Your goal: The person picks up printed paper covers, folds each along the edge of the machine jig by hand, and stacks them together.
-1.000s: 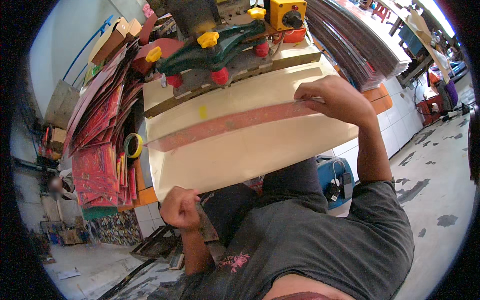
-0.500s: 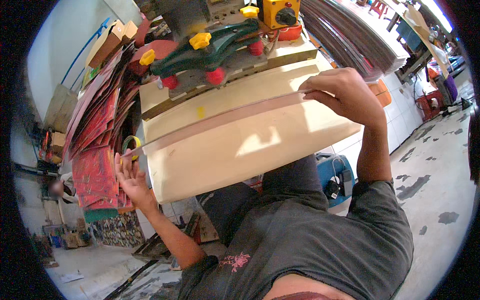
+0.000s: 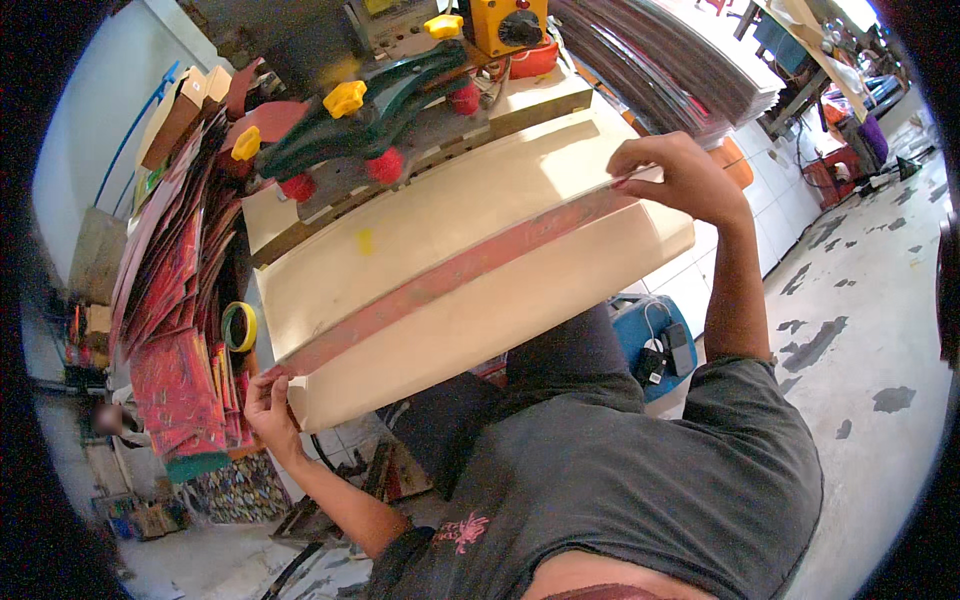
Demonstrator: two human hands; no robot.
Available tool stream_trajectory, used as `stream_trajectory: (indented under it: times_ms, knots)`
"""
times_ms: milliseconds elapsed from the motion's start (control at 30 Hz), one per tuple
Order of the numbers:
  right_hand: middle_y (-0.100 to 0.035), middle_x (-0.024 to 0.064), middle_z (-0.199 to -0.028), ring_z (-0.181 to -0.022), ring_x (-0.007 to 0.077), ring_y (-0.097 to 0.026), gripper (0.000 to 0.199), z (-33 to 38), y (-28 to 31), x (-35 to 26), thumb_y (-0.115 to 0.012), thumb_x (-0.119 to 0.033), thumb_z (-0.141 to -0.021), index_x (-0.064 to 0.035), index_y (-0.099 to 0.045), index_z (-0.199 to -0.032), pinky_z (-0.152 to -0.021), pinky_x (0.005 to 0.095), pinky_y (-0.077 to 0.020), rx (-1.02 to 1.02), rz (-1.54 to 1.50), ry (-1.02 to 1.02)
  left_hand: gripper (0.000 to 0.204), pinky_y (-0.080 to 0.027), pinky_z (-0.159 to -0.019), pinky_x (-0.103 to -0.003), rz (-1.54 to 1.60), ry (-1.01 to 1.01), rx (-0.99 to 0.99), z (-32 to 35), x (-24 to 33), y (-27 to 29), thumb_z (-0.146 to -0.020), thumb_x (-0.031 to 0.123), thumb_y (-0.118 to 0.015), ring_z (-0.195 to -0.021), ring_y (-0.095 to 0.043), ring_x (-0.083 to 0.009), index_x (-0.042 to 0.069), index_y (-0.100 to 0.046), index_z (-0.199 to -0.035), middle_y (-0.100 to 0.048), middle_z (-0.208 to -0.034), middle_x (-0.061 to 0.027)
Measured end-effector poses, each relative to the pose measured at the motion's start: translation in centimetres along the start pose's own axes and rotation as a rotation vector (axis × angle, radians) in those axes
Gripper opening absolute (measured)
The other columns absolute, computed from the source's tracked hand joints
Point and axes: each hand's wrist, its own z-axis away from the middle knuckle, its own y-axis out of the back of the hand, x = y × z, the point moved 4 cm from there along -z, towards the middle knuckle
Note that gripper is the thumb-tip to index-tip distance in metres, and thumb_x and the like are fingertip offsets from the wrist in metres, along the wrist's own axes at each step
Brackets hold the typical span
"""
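Note:
A long, narrow strip of reddish sheet [image 3: 450,269] stretches slantwise between my hands, over a cream-coloured work surface [image 3: 540,312]. My left hand [image 3: 272,412] pinches its near left end, close to the left edge of that surface. At the far right end, the thumb and fingers of my right hand [image 3: 678,178] are closed on the sheet. Whether the strip touches the surface along its length, I cannot tell. Behind it a dark green machine bar [image 3: 415,93] carries yellow knobs and round red feet.
Left of the surface lean stacked red patterned sheets [image 3: 178,375], with a yellow tape roll [image 3: 239,326] beside them. A yellow control box [image 3: 508,26] sits at the back. Behind my right hand rises a tall sheet stack [image 3: 665,65]. A blue case [image 3: 650,335] is below.
The strip has tilted, showing more of its red face. My left hand has come down and closed on its end. The whole view has shifted slightly.

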Motion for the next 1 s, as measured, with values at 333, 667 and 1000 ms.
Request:
stream_trajectory:
  times_ms: [333, 667, 1000]
  knots:
    - [-0.071, -0.0011, -0.094, -0.086, 0.0088, -0.065, 0.022, 5.2, -2.8, 9.1, -0.078, -0.015, -0.093, -0.0003, -0.072, -0.107, -0.078, 0.0265, -0.0528, 0.146, -0.617, -0.391, 0.013, -0.048, -0.085, -0.025, -0.202, -0.037, -0.107, -0.6, -0.2, -0.8, -0.096, 0.008, -0.075, -0.088, -0.058, -0.0095, -0.003, -0.069, -0.098, -0.066, -0.095, -0.0004]
    - [-0.074, 0.0039, -0.102, -0.094, 0.0097, -0.068, 0.015, 4.3, -1.5, 6.1, -0.073, -0.007, -0.095, 0.0006, -0.072, -0.108, -0.084, 0.0270, -0.0551, 0.271, -0.683, -0.307, 0.013, -0.050, -0.086, -0.026, -0.294, -0.052, -0.043, -2.7, 2.2, 3.7, -0.097, 0.006, -0.073, -0.094, -0.063, -0.0106, -0.003, -0.072, -0.106, -0.072, -0.100, -0.0017]
    - [-0.075, 0.0048, -0.105, -0.100, 0.0129, -0.066, 0.024, 3.9, -3.6, 7.3, -0.073, -0.020, -0.097, 0.0002, -0.076, -0.111, -0.090, 0.0301, -0.0525, 0.161, -0.532, -0.309, 0.012, -0.048, -0.079, -0.024, -0.078, 0.077, -0.076, -2.5, 0.1, 1.1, -0.099, 0.012, -0.073, -0.087, -0.059, -0.0068, 0.001, -0.067, -0.098, -0.068, -0.094, 0.0009]
